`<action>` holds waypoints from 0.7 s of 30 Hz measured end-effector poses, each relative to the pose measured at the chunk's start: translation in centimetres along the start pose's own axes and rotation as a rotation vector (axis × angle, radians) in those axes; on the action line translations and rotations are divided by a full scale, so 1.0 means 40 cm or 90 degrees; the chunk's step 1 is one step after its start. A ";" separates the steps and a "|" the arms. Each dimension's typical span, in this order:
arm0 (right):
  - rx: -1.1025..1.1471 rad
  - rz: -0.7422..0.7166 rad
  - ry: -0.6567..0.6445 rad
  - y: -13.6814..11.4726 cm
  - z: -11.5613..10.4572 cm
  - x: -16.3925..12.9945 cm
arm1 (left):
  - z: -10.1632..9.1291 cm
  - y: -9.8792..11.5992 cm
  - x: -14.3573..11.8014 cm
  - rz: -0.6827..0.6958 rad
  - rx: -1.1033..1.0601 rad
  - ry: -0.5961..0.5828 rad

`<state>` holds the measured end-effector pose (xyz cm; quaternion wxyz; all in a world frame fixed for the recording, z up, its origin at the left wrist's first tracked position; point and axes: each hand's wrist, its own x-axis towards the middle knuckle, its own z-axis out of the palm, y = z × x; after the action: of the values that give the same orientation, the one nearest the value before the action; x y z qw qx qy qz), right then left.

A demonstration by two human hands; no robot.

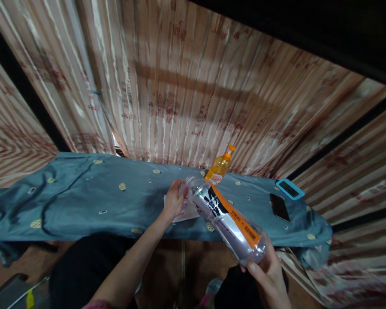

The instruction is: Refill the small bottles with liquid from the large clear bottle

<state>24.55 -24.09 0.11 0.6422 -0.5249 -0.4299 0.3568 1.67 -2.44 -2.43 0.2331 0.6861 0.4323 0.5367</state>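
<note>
My right hand grips the base of a large clear plastic bottle with an orange, black and white label, held tilted with its neck pointing up and left. My left hand is closed around the bottle's neck and cap end, over a white sheet of paper that lies on the blue cloth. Just behind the bottle's neck stands a small orange bottle with an orange spout cap.
The blue patterned cloth covers a long narrow surface. On its right end lie a black phone and a device with a blue frame. Striped pink-brown curtains hang behind. My dark-clothed legs are below.
</note>
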 end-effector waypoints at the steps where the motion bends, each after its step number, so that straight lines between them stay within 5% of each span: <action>1: 0.013 0.008 -0.001 -0.001 0.002 0.004 | 0.000 0.002 0.001 -0.001 -0.001 0.003; 13: 0.104 0.107 0.057 -0.097 0.091 0.004 | 0.016 0.003 -0.008 -0.020 0.029 0.064; 21: 0.132 0.138 0.058 -0.076 0.080 0.005 | 0.017 0.009 -0.019 -0.041 0.042 0.061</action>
<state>21.68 -23.32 3.38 0.6694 -0.5148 -0.3024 0.4422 2.41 -3.17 -2.77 0.2063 0.6526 0.4823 0.5469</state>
